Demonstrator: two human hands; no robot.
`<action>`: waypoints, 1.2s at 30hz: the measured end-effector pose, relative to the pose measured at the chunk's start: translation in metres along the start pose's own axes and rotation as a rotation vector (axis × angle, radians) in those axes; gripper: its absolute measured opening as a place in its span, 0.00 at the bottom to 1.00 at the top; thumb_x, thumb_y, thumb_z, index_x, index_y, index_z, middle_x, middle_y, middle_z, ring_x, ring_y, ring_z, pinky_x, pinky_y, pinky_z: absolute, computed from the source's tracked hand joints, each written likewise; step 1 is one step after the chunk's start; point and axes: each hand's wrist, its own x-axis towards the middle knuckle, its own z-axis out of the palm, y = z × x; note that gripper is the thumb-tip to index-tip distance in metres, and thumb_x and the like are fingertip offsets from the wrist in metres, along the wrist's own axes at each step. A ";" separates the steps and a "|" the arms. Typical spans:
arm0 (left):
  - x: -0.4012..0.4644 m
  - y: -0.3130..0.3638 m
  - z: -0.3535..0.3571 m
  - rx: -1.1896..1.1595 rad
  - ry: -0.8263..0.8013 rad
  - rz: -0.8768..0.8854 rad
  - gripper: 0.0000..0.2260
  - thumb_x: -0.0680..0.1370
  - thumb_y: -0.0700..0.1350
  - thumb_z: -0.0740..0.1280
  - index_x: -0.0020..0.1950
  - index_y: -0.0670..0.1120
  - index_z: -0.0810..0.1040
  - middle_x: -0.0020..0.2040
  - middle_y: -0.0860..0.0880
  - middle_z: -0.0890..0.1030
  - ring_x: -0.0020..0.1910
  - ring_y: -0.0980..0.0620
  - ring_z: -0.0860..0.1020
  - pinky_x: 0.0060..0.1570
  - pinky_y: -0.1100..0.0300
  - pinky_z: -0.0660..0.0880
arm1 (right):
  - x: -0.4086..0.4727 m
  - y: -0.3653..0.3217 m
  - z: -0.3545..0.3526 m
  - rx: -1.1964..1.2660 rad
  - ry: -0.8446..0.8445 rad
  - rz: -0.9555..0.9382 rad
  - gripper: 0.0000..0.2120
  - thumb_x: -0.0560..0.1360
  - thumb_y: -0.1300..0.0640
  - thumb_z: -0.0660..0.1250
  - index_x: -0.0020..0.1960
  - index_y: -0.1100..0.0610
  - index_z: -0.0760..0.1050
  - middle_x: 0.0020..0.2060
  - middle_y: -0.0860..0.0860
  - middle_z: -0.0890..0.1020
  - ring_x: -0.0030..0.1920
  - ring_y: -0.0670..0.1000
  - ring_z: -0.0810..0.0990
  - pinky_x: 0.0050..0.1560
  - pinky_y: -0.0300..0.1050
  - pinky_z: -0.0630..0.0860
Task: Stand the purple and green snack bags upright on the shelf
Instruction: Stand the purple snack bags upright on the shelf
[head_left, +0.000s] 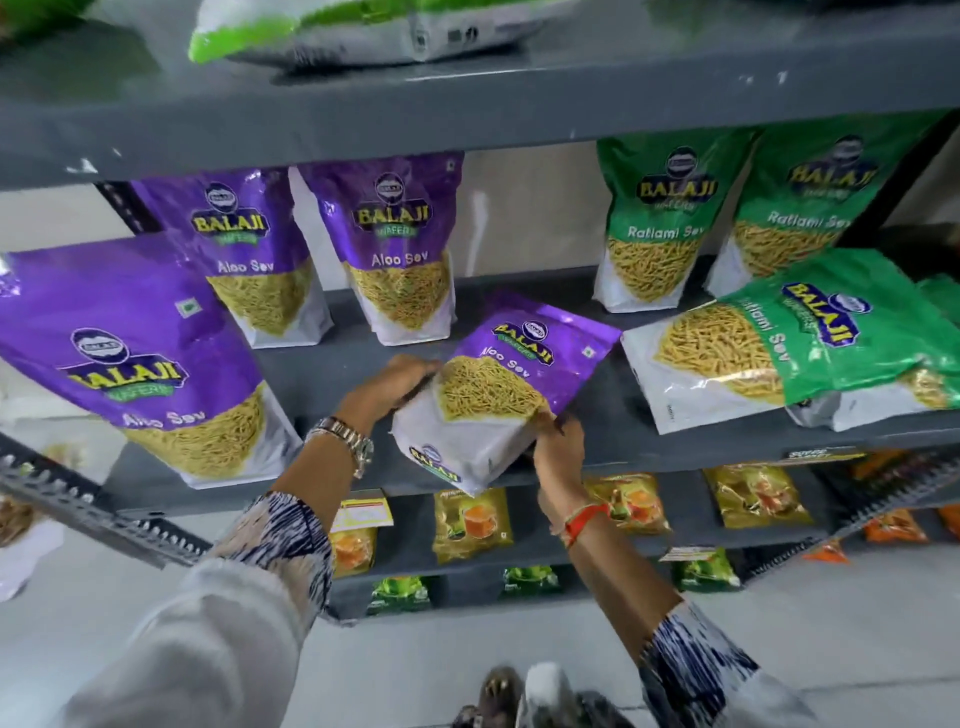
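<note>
A purple Aloo Sev bag lies tilted at the middle of the grey shelf, its white bottom hanging over the front edge. My left hand grips its left side and my right hand grips its lower right corner. Three purple bags stand upright: a large near one at the left and two further back. Two green Ratlami Sev bags stand upright at the back right. Another green bag lies flat on its side at the front right, on top of a further bag.
A shelf board sits close above the bags, with a green and white pack lying on it. Lower shelves hold yellow packets, green packets and orange packets. A perforated metal upright juts out at the left.
</note>
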 end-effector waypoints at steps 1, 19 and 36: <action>0.002 0.001 0.000 -0.042 -0.026 -0.020 0.07 0.72 0.48 0.67 0.43 0.44 0.78 0.46 0.40 0.76 0.46 0.45 0.73 0.49 0.53 0.69 | 0.003 0.001 0.001 0.017 0.017 0.035 0.09 0.75 0.59 0.62 0.54 0.61 0.73 0.52 0.60 0.80 0.53 0.59 0.79 0.53 0.54 0.74; -0.076 -0.015 0.024 -0.657 0.016 -0.055 0.04 0.76 0.40 0.62 0.43 0.44 0.75 0.31 0.51 0.82 0.34 0.53 0.78 0.34 0.62 0.78 | -0.015 -0.025 -0.053 0.090 -0.081 -0.044 0.04 0.76 0.59 0.64 0.44 0.55 0.76 0.45 0.58 0.81 0.50 0.60 0.79 0.53 0.58 0.77; -0.230 -0.024 0.059 -0.875 0.218 0.342 0.07 0.74 0.43 0.63 0.36 0.47 0.74 0.30 0.55 0.82 0.30 0.58 0.78 0.32 0.66 0.77 | -0.104 -0.086 -0.128 0.155 -0.473 -0.315 0.05 0.78 0.59 0.61 0.44 0.54 0.75 0.41 0.52 0.81 0.43 0.50 0.80 0.50 0.50 0.76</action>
